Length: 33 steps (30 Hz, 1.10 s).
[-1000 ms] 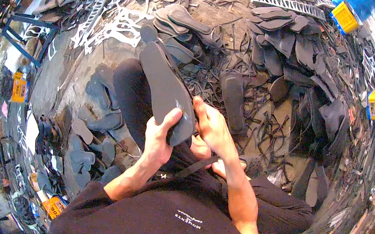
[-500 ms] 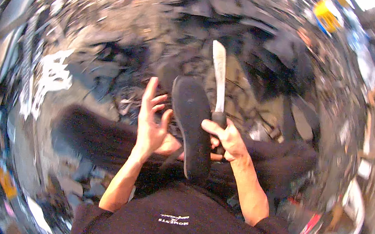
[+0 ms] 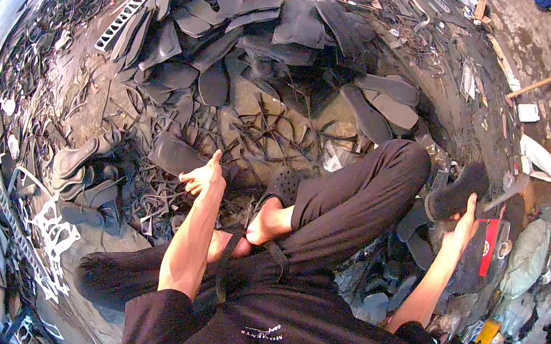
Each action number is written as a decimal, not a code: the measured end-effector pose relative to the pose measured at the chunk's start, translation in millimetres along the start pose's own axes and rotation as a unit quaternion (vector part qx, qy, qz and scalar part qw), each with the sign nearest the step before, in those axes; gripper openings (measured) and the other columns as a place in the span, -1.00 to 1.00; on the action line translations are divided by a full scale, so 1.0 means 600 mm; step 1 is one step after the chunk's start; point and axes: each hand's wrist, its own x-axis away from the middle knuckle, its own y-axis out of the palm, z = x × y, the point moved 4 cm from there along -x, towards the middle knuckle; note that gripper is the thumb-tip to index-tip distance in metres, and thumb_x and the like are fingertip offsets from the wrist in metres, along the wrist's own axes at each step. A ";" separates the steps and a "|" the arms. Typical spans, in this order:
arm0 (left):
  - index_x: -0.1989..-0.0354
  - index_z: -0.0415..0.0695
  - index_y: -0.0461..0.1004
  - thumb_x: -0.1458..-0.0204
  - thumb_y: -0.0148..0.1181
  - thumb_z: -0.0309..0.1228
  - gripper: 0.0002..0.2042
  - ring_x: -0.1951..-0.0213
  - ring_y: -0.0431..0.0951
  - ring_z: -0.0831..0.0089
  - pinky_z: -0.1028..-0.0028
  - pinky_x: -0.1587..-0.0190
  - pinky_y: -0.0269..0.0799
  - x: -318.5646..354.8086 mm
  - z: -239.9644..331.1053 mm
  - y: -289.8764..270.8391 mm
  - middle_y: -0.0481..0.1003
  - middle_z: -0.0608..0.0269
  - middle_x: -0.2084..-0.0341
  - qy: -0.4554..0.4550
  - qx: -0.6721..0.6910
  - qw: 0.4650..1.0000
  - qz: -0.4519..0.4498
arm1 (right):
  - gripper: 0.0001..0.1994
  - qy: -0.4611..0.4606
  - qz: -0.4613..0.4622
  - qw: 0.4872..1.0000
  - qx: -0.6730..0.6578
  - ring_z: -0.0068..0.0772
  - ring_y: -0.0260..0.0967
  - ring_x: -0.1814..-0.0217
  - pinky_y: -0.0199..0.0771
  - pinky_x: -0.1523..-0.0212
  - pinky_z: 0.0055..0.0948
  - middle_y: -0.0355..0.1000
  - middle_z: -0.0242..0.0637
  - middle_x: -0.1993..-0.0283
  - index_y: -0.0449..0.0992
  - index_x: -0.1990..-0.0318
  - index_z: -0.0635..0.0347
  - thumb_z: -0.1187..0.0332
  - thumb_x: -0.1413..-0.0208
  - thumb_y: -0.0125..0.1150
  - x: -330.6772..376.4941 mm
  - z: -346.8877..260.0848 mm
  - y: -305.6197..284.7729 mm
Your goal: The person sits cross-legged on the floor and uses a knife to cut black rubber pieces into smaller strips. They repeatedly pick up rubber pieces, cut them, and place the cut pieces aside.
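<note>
Left hand (image 3: 204, 177) is hanging over a dark sole (image 3: 178, 153) that is lying on the floor, just left of the dark clog (image 3: 282, 185). By judgement, good handling is calling for thumb and fingers on opposite faces of the sole, and for the blurred blade-like strip (image 3: 506, 193) staying clear of the bent knee (image 3: 406, 155). Left thumb is standing apart from the half-curled fingers; whether they are touching the sole, cannot tell. Right hand (image 3: 459, 231), well out to the side, is closing around one end of a second sole (image 3: 461, 191); whether it is also gripping the strip, cannot tell.
</note>
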 end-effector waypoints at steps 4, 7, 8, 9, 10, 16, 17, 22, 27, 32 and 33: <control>-0.41 -0.02 -0.04 0.43 0.73 -0.09 0.22 -0.17 0.39 -0.05 0.01 -0.26 0.34 -0.077 -0.005 0.036 0.29 -0.21 -0.22 -0.068 0.013 0.997 0.030 | -0.49 -0.007 0.042 0.998 -0.047 -0.53 0.37 0.38 0.31 0.44 -0.40 0.57 -0.42 0.20 0.65 0.05 0.17 -0.09 -0.13 0.55 0.005 0.104 -0.017; -0.35 -0.02 -0.01 0.30 0.56 -0.32 0.00 -0.05 0.46 -0.01 0.02 -0.13 0.47 -0.049 0.015 -0.047 0.37 -0.15 -0.09 -0.130 0.117 0.984 0.005 | -0.43 -0.060 0.137 0.989 0.001 -0.46 0.24 0.51 0.24 0.46 -0.30 0.30 -0.44 0.51 0.46 0.48 0.13 -0.18 -0.06 0.59 -0.011 0.135 -0.025; -0.26 -0.05 0.07 0.27 0.47 -0.37 -0.14 0.04 0.47 0.02 0.01 -0.07 0.49 -0.045 0.017 -0.040 0.39 -0.10 -0.01 -0.124 0.213 0.965 -0.094 | -0.46 -0.055 0.192 0.976 0.087 -0.32 0.42 0.43 0.42 0.37 -0.23 0.46 -0.30 0.42 0.52 0.36 0.23 -0.13 -0.12 0.55 -0.060 0.166 -0.086; -0.17 -0.08 0.14 0.25 0.38 -0.42 -0.27 0.13 0.49 0.05 0.01 -0.01 0.52 -0.046 0.017 -0.043 0.41 -0.06 0.07 -0.119 0.307 0.926 -0.186 | -0.49 -0.165 0.282 0.922 0.207 -0.24 0.50 0.33 0.50 0.28 -0.19 0.54 -0.23 0.34 0.54 0.29 0.26 -0.09 -0.17 0.51 -0.089 0.174 -0.140; -0.08 -0.11 0.21 0.23 0.29 -0.46 -0.40 0.21 0.50 0.08 0.00 0.06 0.55 -0.054 0.010 -0.051 0.42 -0.01 0.15 -0.114 0.398 0.871 -0.266 | -0.51 -0.269 0.354 0.837 0.318 -0.17 0.59 0.24 0.58 0.19 -0.16 0.61 -0.16 0.25 0.56 0.22 0.29 -0.05 -0.21 0.47 -0.092 0.174 -0.170; 0.51 -0.05 0.38 0.05 0.17 -0.31 -0.86 0.30 0.43 0.30 0.38 0.06 0.32 -0.019 0.004 -0.259 0.46 0.29 0.38 0.121 0.569 0.750 -0.315 | -0.53 -0.161 0.015 0.986 -0.028 -0.58 0.26 0.52 0.28 0.59 -0.46 0.31 -0.41 0.45 0.46 -0.09 0.18 -0.10 -0.49 0.03 0.124 0.005 0.140; 0.50 0.01 0.39 -0.05 0.21 -0.20 -0.79 0.23 0.43 0.36 0.41 -0.04 0.26 0.022 0.017 -0.301 0.48 0.35 0.34 0.150 0.525 0.761 -0.351 | -0.43 -0.167 -0.083 0.979 -0.087 -0.57 0.21 0.56 0.23 0.60 -0.50 0.29 -0.44 0.48 0.48 -0.05 0.15 -0.22 -0.51 -0.14 0.178 -0.040 0.190; -0.05 -0.17 0.61 -0.31 0.27 0.00 -0.55 0.17 0.50 0.54 0.43 0.04 0.41 0.111 0.057 -0.455 0.60 0.37 0.18 0.200 0.434 0.814 -0.330 | -0.41 -0.204 -0.607 0.767 0.026 -0.44 0.27 0.57 0.31 0.51 -0.35 0.39 -0.35 0.52 0.53 0.10 0.19 -0.18 -0.52 -0.20 0.491 -0.093 0.379; -0.14 -0.15 0.58 -0.36 0.25 0.03 -0.53 0.21 0.54 0.62 0.48 0.12 0.48 0.114 0.030 -0.533 0.63 0.38 0.17 0.196 0.450 0.790 -0.368 | -0.43 -0.264 -0.768 0.580 0.064 -0.28 0.37 0.43 0.39 0.35 -0.23 0.36 -0.16 0.50 0.49 0.15 0.31 -0.14 -0.47 -0.07 0.653 -0.055 0.400; -0.10 -0.15 0.58 -0.36 0.27 -0.05 -0.60 0.33 0.52 0.65 0.48 0.26 0.49 0.128 -0.006 -0.565 0.62 0.39 0.24 0.204 0.434 0.806 -0.348 | -0.51 -0.278 -0.754 0.593 0.051 -0.44 0.25 0.47 0.33 0.39 -0.33 0.28 -0.24 0.54 0.47 0.14 0.30 -0.06 -0.47 0.00 0.684 -0.053 0.420; -0.11 -0.16 0.57 -0.35 0.29 -0.04 -0.58 0.34 0.54 0.62 0.47 0.25 0.52 0.131 -0.016 -0.556 0.62 0.37 0.23 0.166 0.457 0.792 -0.370 | -0.51 -0.290 -0.749 0.594 0.045 -0.46 0.23 0.48 0.31 0.40 -0.36 0.27 -0.26 0.55 0.47 0.14 0.30 -0.06 -0.48 0.00 0.689 -0.052 0.431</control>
